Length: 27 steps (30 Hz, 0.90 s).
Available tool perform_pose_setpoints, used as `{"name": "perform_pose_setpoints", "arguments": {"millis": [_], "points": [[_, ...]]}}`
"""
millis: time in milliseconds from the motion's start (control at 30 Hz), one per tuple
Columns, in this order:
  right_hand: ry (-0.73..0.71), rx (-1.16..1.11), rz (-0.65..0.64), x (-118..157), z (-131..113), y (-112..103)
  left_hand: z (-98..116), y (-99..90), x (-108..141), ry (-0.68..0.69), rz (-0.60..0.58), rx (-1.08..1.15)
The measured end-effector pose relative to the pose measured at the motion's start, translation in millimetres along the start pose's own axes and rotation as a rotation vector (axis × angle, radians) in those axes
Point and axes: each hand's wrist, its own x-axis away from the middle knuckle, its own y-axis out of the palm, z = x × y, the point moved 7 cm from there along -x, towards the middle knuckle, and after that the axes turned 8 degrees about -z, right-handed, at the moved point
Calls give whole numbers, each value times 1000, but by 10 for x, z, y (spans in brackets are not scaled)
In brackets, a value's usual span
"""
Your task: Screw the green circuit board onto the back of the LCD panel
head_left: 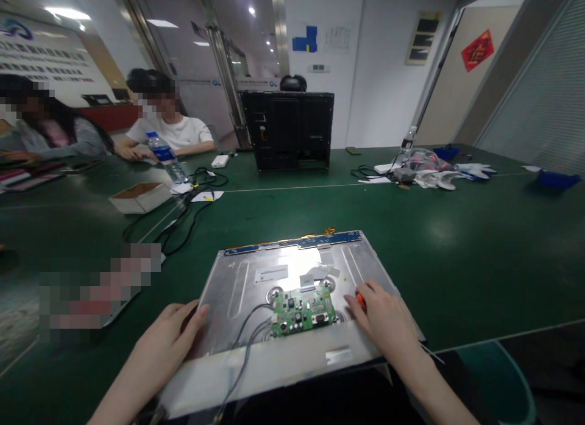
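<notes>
A silver-backed LCD panel [233, 278] lies tilted at the table's near edge, metal back facing up. Fixed to it is a green circuit board [297, 309] with a video port, with grey wires [249, 346] running from its left side. Along the far edge runs a narrow blue board [292, 243]. My left hand [171, 330] grips the panel's left edge, thumb on top. Over the right part of the panel, my right hand [381, 315] is closed around an orange-handled screwdriver [361, 300]. Most of its handle is hidden; a thin metal shaft shows beyond the wrist.
A black monitor housing [287, 132] stands across the green table [439, 272]. To the left are a white box [139, 197], a water bottle [164, 153] and black cables [183, 221]. Gloves [434, 179] and a plastic bag lie right. Two people sit at the left.
</notes>
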Motion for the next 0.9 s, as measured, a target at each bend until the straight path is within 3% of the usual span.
{"name": "perform_pose_setpoints", "arguments": {"millis": [133,400,633,733,900], "points": [[151,31,17,-50,197,-71,190,61,-100,55,-86,31],[294,77,62,-173,736,-262,783,415,-207,325,-268,85],[267,64,98,-177,1080,-244,1466,632,32,505,-400,44],[242,53,127,-164,1294,-248,1643,637,124,570,-394,26],[202,58,151,-167,1597,-279,1820,740,334,691,-529,-31]]}}
